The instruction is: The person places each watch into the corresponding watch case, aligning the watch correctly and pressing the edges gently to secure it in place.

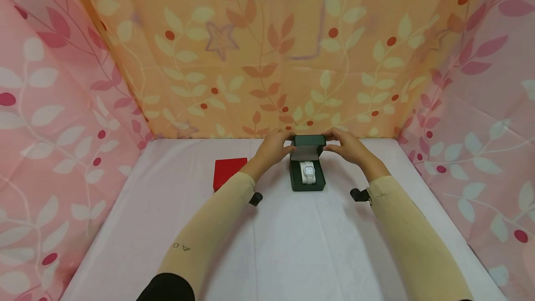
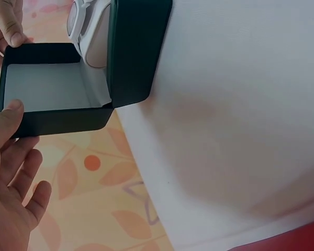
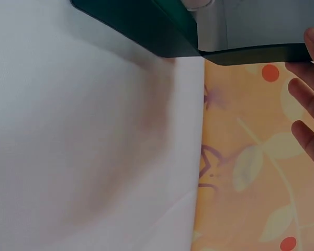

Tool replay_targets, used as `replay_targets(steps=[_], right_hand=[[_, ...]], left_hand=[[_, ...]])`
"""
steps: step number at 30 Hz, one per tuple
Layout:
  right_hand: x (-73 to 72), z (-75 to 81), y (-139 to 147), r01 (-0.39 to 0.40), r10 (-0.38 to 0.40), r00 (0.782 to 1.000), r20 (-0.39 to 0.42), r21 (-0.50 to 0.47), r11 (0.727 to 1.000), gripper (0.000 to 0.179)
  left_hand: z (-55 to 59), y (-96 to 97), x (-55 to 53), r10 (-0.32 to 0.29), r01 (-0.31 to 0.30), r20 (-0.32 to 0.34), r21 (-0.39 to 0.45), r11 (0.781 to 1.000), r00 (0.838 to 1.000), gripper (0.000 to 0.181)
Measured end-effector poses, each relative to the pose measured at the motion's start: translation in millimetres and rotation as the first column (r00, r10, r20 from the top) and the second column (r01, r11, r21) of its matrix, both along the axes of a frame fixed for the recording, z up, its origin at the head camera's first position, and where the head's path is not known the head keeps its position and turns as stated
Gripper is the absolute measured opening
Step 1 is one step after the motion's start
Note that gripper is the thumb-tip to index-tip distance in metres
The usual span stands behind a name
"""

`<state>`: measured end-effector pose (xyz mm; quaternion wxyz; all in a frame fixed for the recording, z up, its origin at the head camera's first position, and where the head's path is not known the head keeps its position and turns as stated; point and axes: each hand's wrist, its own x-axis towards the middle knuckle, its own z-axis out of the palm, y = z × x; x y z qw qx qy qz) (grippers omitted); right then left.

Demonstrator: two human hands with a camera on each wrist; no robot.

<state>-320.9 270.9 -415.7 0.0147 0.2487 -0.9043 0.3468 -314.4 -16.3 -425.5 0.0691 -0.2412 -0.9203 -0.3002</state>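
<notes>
A dark green watch box stands on the white cloth with its lid raised and its pale lining showing. Inside the base sits a white wristwatch, wrapped around a cushion. My left hand pinches the lid's left side; in the left wrist view its thumb lies on the rim, fingers behind, the last ones spread free. On the opposite side, my right hand holds the lid's edge between thumb and fingers, as the right wrist view also shows at the lid.
A red box lies left of the watch box, partly behind my left forearm. White cloth covers the table. An orange patterned curtain hangs behind its far edge, and pink curtains flank both sides.
</notes>
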Motion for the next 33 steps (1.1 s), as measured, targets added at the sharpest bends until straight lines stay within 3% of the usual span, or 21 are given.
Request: replay_targets(steps=[4,17,33], right_hand=[[3.2,-2.1,0,-0.002,0.002,1.0,0.004,-0.022,1.0,0.038],[8.1,-9.6,5,-0.054,0.053,0.998,-0.024,-0.021,0.998,0.039],[19.2,-16.1,10,-0.061,0.062,0.998,0.014,-0.031,0.998,0.048]], left_hand=[[-1.9,0.3,3.7,-0.011,0.01,0.005,0.03,1.0,1.0,0.044],[-3.6,2.6,9.9,-0.07,0.07,0.045,0.014,0.997,0.997,0.054],[-7.6,0.9,20.3,-0.101,0.101,0.001,-0.027,0.995,0.995,0.048]])
